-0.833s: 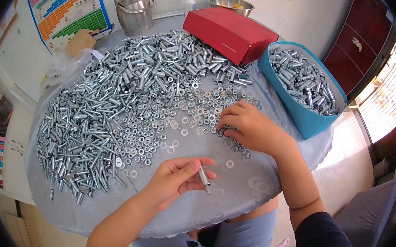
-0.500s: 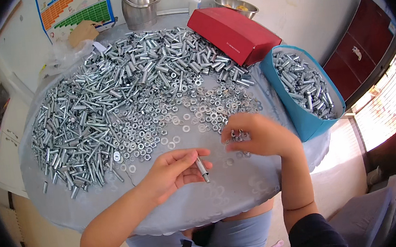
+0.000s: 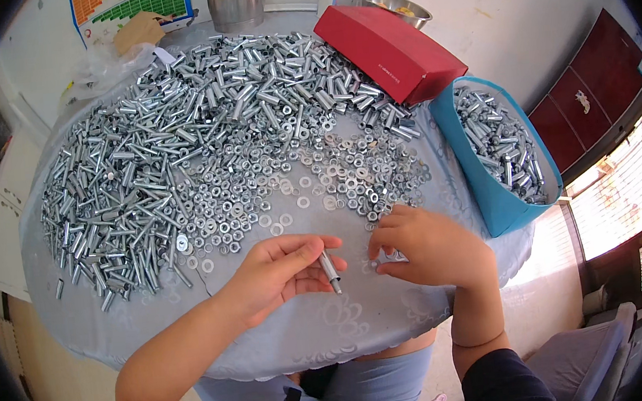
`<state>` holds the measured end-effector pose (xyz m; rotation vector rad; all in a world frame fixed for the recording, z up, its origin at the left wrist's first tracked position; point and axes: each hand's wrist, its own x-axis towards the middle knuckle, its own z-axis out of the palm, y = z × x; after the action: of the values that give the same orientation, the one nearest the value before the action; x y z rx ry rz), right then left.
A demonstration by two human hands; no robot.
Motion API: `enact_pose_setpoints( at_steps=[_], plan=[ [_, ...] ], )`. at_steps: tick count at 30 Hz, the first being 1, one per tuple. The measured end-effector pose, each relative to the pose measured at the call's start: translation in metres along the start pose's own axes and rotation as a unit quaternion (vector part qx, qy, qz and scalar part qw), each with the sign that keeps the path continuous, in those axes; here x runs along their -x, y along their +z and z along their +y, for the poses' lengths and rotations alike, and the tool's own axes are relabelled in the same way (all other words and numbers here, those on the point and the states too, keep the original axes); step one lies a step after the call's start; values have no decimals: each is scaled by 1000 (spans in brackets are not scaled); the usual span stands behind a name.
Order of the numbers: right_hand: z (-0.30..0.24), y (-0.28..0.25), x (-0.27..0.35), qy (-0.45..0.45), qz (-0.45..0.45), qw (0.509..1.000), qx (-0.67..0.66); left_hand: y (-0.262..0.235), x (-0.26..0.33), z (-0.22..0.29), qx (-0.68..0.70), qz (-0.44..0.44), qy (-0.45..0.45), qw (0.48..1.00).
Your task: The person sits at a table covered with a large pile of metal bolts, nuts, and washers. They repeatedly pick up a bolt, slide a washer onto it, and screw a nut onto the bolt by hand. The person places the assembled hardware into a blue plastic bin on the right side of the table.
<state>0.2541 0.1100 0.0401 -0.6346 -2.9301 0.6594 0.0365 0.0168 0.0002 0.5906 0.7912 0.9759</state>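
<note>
My left hand (image 3: 285, 274) is closed around a sleeve anchor bolt (image 3: 330, 271), pinched between thumb and fingers with its narrow threaded end pointing down toward me. To its right, my right hand (image 3: 436, 248) is low over the table, thumb and forefinger brought together on a small flat washer (image 3: 375, 264) at their tips. Under its curled fingers, a few more small metal pieces are partly hidden. Just beyond both hands spreads a heap of loose nuts and washers (image 3: 237, 200).
A large pile of metal sleeves and bolts (image 3: 127, 171) covers the table's far and left side. At the right stand a blue fabric bin (image 3: 480, 186) full of anchors and a red box (image 3: 392, 49). A steel bucket (image 3: 238, 9) and metal bowl (image 3: 411, 11) sit behind.
My right hand has come down to the tabletop, and its thumb and forefinger have closed on the washer. My left hand still holds the sleeve anchor bolt. The view has shifted slightly.
</note>
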Motion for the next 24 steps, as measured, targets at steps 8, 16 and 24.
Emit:
enact_pose_setpoints(
  at_steps=[8,16,24],
  plan=[
    [0,1,0,-18,-15,1000,-14,2,-1,-2,0,4,10,1000],
    [-3,-1,-4,-3,-59,998,-35,0,-1,-1,-6,-5,10,1000],
    [-7,-4,-4,-33,-69,992,-97,-2,0,-1,6,-3,20,1000]
  ],
)
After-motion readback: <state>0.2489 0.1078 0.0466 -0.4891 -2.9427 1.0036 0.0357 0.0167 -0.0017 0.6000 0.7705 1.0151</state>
